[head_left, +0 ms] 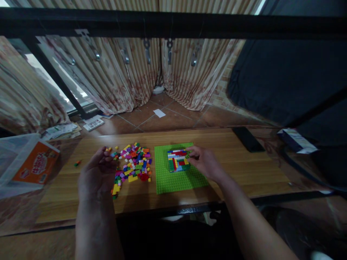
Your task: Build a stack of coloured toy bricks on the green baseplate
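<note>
My left hand (98, 167) is over the left edge of a pile of loose toy bricks (138, 167) in many colours. Its fingers are curled, and small orange and yellow pieces show by the fingertips; whether they are held I cannot make out. On a light green studded baseplate (162, 183) stands a low, roughly square brick build (177, 163) of red, white, yellow, green and blue bricks. My right hand (203, 160) reaches its upper right corner, thumb and fingers pinched on a small green brick (188, 155). The fingers partly cover that corner.
A black phone (248, 139) lies on the wooden table (227, 151), right of the baseplate. One small green and orange piece (77, 163) lies apart at the left. A clear plastic bin (21, 144) with an orange label stands beyond the left end, a carton (297, 141) at the right.
</note>
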{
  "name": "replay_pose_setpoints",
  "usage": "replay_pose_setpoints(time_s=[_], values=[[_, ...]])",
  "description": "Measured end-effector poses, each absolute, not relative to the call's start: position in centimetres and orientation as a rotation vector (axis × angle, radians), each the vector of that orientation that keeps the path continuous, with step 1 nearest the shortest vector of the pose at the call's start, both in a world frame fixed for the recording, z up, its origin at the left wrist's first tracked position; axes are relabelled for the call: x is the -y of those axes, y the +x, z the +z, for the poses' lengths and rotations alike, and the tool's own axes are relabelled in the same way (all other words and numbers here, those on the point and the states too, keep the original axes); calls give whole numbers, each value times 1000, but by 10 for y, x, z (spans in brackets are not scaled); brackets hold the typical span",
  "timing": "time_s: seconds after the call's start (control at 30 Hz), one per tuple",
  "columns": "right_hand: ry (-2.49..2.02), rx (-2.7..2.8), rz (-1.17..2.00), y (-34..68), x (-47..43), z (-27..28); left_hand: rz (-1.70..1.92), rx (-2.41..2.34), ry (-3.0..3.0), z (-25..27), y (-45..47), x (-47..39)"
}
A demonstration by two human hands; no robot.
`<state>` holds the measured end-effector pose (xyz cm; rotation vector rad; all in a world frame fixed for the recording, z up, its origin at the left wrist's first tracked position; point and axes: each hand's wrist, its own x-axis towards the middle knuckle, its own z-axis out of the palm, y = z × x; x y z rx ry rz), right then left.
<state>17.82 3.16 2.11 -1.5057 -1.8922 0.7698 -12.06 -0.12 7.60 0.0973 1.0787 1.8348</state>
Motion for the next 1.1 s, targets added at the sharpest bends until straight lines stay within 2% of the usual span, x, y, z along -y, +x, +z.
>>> replay_pose_setpoints(time_s=[0.33,0.57,0.7,1.1], values=[[-1441,2157,466,151,-22,10,1827,-1085,104,72,-117,-1],[-1263,2235,551,154,-18,12,1843,-1070,83,71,-120,-1],[-1305,2176,617,160,-21,11,1856,-1051,66,73,-121,0],[-1421,2176,513,158,-26,7,1859,-1078,86,71,-123,1]])
